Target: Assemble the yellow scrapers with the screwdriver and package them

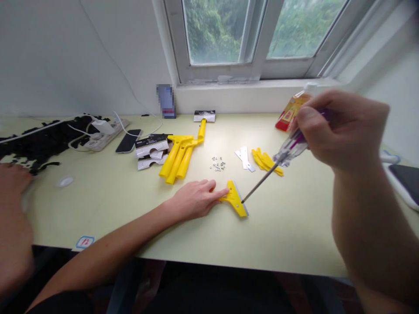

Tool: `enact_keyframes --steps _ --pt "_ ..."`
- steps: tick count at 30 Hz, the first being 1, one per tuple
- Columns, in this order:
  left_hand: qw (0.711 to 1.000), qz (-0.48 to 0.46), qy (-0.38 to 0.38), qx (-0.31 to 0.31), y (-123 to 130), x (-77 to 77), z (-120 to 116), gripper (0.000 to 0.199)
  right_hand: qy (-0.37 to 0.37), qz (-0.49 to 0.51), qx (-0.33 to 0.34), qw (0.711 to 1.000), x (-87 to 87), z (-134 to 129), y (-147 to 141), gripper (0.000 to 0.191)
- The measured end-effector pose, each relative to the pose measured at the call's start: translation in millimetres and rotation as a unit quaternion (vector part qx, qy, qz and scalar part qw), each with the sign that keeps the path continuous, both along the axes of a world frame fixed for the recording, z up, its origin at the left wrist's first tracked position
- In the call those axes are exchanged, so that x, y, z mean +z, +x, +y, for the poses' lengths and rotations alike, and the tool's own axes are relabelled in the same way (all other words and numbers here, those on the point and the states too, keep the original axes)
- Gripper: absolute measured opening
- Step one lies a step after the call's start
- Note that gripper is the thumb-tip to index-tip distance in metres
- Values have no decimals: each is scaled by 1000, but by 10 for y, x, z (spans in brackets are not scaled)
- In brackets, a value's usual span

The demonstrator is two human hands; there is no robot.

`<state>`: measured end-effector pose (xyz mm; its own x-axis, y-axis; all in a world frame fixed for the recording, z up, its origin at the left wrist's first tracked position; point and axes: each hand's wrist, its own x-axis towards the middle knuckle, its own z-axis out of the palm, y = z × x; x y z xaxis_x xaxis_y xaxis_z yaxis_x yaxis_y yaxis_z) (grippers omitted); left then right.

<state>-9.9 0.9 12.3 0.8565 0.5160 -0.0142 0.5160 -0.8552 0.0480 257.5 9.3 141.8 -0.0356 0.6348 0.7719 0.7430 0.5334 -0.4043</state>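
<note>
My left hand grips the handle of a yellow scraper flat on the table, its index finger stretched onto the head. A metal blade edge shows along the scraper's right side, and a screw sits in its lower part. My right hand is closed around the clear handle of a screwdriver. The screwdriver's tip appears at the blade edge, beside the screw; whether it touches is unclear. Beyond the scraper lie small screws and nuts, loose blades and yellow plastic pieces.
Yellow scraper handles lie beside black-and-white card sleeves; one scraper has a sleeve. A phone, power strip and black scraps are left. A bottle stands behind my right hand. Another person's hand rests far left.
</note>
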Motion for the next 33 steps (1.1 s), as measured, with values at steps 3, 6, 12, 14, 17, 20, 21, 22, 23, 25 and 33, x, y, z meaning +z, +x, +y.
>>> enact_keyframes --steps 3,6,12,14,17,20,21,22,23,25,33 --pt "1000 0 7 0 -24 1 17 42 -12 -18 -6 1000 -21 -31 -57 16" --pt "1000 -3 7 -3 -27 3 11 41 -18 -30 -4 999 -42 -23 -83 16" --pt "1000 -9 6 -9 -23 -27 -3 41 -14 -66 -14 998 -72 -35 -130 16" --pt "1000 -11 5 -11 -23 -38 -5 41 3 -77 -48 996 -79 -71 -165 18" --pt "1000 -11 11 -14 -22 -54 -12 42 43 -76 -113 990 -90 -143 -247 20" --pt "1000 -7 22 -14 -19 -68 -24 42 54 -81 -173 980 -86 -235 -347 20" --pt "1000 -7 25 -13 -18 -72 -27 43 54 -86 -192 976 -79 -267 -377 20" --pt "1000 -7 27 -13 -17 -76 -30 43 49 -93 -209 972 -71 -297 -401 20" --pt "999 -7 28 -13 -17 -80 -32 43 48 -99 -223 969 -63 -320 -416 20" --pt "999 -9 27 -14 -18 -86 -32 43 49 -100 -238 965 -58 -339 -410 18" --pt "999 -20 23 -17 -25 -82 -31 44 69 -75 -244 964 -156 -309 -167 15"
